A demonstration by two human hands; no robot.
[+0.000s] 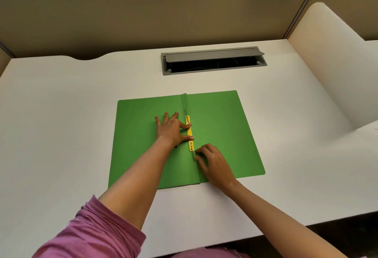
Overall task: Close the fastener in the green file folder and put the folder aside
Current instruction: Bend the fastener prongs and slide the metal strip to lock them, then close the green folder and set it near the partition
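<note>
The green file folder [221, 126] lies wide open and flat on the white desk. Along its middle fold runs a yellow fastener strip [189, 134] with thin metal prongs sticking out at both ends. My left hand [171, 129] lies flat on the left flap, fingers spread, with the thumb and forefinger pressing on the yellow strip. My right hand [212, 163] rests on the right flap near the strip's lower end, fingers curled, its fingertips at the lower metal prong [193, 155]. Whether they pinch the prong I cannot tell.
The white desk [61, 114] spreads to both sides of the folder. Behind the folder is a grey cable hatch [212, 61] with its lid raised. Brown partition walls [122, 16] close off the back, and a curved white panel [323, 57] rises at the right.
</note>
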